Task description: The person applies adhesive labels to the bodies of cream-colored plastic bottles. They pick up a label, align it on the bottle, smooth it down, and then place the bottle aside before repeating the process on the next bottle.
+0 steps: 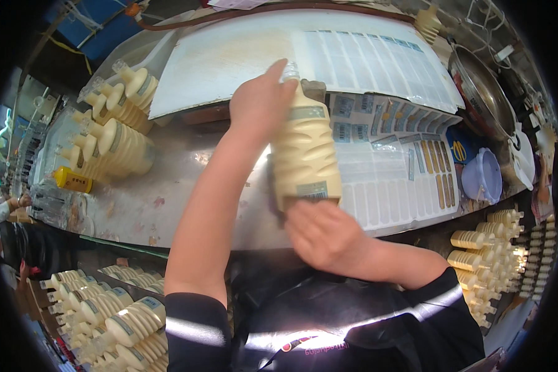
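A cream plastic bottle (305,152) with a wavy, ribbed body lies lengthwise in front of me, its clear neck away from me. My left hand (260,102) is closed around the neck end, one finger stretched along the clear part. One label (307,112) sits near the bottle's shoulder and another label (312,190) near its base. Across the base end, just under that lower label, lie the outstretched fingers of my right hand (325,235). They touch the bottle and are slightly blurred; their tips are partly hidden.
To the right are label sheets (378,192), partly peeled, and a purple basket (481,176). A white board (229,62) stands behind. Several cream bottles (115,142) and a yellow bottle (73,180) are at left. More bottles fill crates (99,310) below left and stand (477,254) at right.
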Motion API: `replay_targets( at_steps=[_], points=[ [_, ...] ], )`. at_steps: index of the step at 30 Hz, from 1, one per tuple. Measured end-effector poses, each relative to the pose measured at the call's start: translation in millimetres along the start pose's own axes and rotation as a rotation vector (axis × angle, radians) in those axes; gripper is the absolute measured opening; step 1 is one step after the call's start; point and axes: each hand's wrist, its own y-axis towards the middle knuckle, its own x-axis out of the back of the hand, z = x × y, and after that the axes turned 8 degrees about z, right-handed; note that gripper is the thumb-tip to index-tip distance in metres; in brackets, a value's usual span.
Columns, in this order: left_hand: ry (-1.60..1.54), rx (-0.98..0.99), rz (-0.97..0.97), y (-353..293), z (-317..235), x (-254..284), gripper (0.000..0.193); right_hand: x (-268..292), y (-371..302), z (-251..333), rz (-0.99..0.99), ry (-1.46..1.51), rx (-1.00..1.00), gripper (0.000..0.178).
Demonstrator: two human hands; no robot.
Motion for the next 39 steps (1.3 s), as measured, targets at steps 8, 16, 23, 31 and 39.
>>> replay_targets(
  at_steps=[8, 16, 23, 31, 39],
  points=[
    [0.003, -0.032, -0.063, 26, 0, -5, 0.04, -12, -17, 1, -0.224, 0.094, 0.052, 0.014],
    [-0.585, 0.056, -0.11, -63, 0, 59, 0.024, -12, -77, -49, -0.546, 0.487, -0.794, 0.024],
    [-0.9, -0.144, -0.552, -138, 36, 104, 0.011, 9, -77, -69, -0.628, 1.005, -0.835, 0.037],
    [0.218, 0.292, -0.773, -120, 125, 142, 0.024, 66, -199, -118, -0.705, 1.402, -1.004, 0.026],
    [0.181, 0.311, -0.711, -98, 240, 168, 0.033, 162, -363, -71, -0.866, 0.594, -1.877, 0.014]
  ],
)
